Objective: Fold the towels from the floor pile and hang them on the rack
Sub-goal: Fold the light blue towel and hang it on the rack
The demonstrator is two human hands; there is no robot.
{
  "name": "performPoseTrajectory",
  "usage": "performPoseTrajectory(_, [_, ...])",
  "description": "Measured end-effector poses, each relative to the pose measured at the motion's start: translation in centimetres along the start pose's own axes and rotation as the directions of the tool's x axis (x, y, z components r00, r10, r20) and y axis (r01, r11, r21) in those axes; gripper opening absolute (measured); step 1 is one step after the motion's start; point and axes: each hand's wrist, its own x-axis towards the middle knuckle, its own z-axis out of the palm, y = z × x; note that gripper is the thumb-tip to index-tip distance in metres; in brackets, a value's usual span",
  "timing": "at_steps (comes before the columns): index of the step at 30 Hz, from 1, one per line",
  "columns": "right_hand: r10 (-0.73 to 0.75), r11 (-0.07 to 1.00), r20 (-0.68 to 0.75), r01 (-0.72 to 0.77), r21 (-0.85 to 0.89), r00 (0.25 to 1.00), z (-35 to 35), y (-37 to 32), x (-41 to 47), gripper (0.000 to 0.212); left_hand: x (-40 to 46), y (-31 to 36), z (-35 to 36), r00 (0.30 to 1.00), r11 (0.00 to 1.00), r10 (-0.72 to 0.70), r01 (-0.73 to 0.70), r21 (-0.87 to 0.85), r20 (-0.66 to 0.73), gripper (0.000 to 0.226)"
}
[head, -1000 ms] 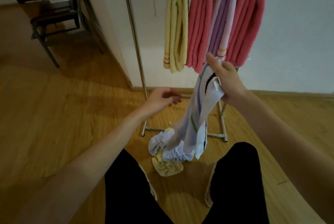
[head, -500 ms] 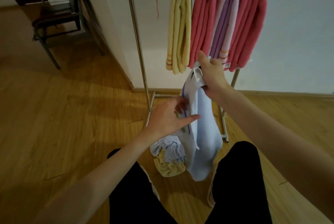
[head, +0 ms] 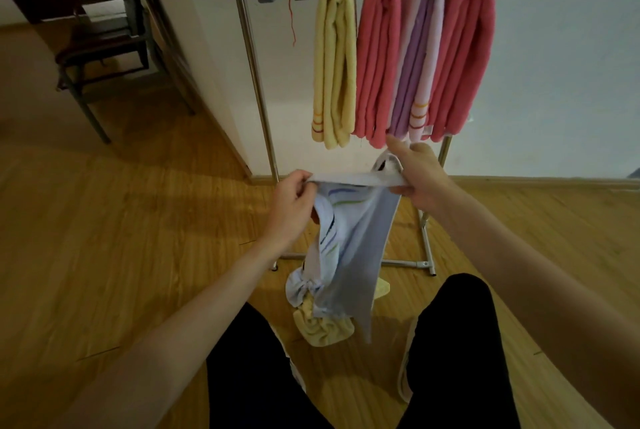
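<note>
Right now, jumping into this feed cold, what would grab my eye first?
The pale blue towel stretched between the left hand and right hand at centre, its tail hanging to the floor pile. Behind it, four folded towels hang on the rack: yellow towel, two pink, one lilac.

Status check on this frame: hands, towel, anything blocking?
Left hand and right hand grip white striped towel, top edge stretched. Four towels on rack. Nothing blocking.

On the silver rack [head: 258, 82] hang yellow [head: 334, 57], pink [head: 377, 54], lilac-pink [head: 420, 47] and pink [head: 464, 44] towels; the held towel [head: 360, 241] is pale blue-white, striped.
</note>
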Motion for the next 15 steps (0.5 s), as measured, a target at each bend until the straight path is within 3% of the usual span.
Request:
performPoseTrajectory(6, [0.149, 0.962, 0.077, -0.126, -0.241, 0.986, -0.9, 3.7, -0.4, 0.023, 0.2, 1.1, -0.5, 0.992, 0.997, -0.014, 0.004, -0.078, -0.127, 0.016])
performPoseTrajectory(10, [0.082, 0.906, -0.018, -0.082, -0.415, 0.996, -1.0, 6.3, -0.4, 0.041, 0.0, 1.4, -0.4, 0.989, 0.998, 0.006, -0.014, -0.053, -0.150, 0.011])
performPoseTrajectory(15, [0.012, 0.973, -0.108, -0.036, -0.227, 0.994, -0.8, 7.6, -0.9, 0.023, -0.4, 1.8, -0.2, 0.981, 0.999, 0.031, -0.036, -0.022, -0.194, 0.011])
